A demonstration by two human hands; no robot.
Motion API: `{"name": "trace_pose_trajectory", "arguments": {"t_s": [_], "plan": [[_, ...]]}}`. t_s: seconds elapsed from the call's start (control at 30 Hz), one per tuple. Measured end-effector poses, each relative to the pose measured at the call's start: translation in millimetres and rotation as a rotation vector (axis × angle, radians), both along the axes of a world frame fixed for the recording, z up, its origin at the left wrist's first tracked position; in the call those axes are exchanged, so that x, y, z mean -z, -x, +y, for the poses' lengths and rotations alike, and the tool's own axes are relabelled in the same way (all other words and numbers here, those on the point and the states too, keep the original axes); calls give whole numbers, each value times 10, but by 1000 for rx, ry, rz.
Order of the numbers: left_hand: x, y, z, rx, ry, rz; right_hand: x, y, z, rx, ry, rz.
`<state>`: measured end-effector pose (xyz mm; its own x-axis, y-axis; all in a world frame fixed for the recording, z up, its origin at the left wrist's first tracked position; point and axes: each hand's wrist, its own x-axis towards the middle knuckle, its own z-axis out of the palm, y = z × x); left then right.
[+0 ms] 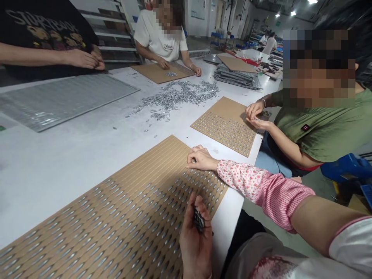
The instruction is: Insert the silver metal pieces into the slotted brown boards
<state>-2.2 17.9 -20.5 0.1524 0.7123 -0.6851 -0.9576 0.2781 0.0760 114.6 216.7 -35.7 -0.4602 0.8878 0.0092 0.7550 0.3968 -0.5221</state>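
My left hand [197,242] is palm up near the bottom, fingers curled around several small silver spindle-shaped pieces [198,220]. Farther up, my right hand [201,158], in a pink patterned sleeve, rests at the far right edge of a brown board [170,145]. Its thumb and fingers are pinched together; whatever is between them is too small to make out. Rows of silver pieces lie along the board's near part, while its far strip shows only lined rows. Part of the board is hidden behind my left hand.
A loose heap of silver pieces [174,95] lies mid-table. A co-worker in green [328,128] handles pieces beside a second board [222,128]. Two more people stand across the table, near a third board [154,73] and a grey sheet [66,99]. Stacked grey sheets [236,77] sit farther back.
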Motion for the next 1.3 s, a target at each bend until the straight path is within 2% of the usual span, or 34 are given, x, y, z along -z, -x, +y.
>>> {"name": "trace_pose_trajectory", "arguments": {"t_s": [0.1,0.17,0.23,0.3,0.43,0.57,0.67,0.87,1.0,1.1,1.2,1.3], "plan": [[24,-13,-8,-23,10,-24,-76,-19,-82,8,-26,51],[2,-21,-8,-53,-2,-27,-171,-35,-205,-28,-25,160],[-46,-20,0,-107,-36,-15,-296,-49,-364,-131,34,292],[-97,-9,10,-160,-93,-21,-429,-53,-528,-301,85,363],[-132,27,6,-179,-141,-57,-616,-13,-780,-608,-7,209],[-119,51,-15,-164,-138,-82,-659,32,-854,-718,-79,-10],[-138,57,-20,-171,-145,-93,-671,27,-817,-762,-49,8],[-227,16,18,-192,-80,-18,-649,23,-800,-751,30,155],[-239,-33,61,-216,-49,16,-578,63,-830,-534,92,295],[-226,-38,61,-178,-18,49,-512,122,-740,-360,221,399],[-230,-22,41,-164,-14,45,-444,224,-561,-306,331,407],[-256,-13,31,-157,4,-26,-384,365,-397,-290,340,342]]}}
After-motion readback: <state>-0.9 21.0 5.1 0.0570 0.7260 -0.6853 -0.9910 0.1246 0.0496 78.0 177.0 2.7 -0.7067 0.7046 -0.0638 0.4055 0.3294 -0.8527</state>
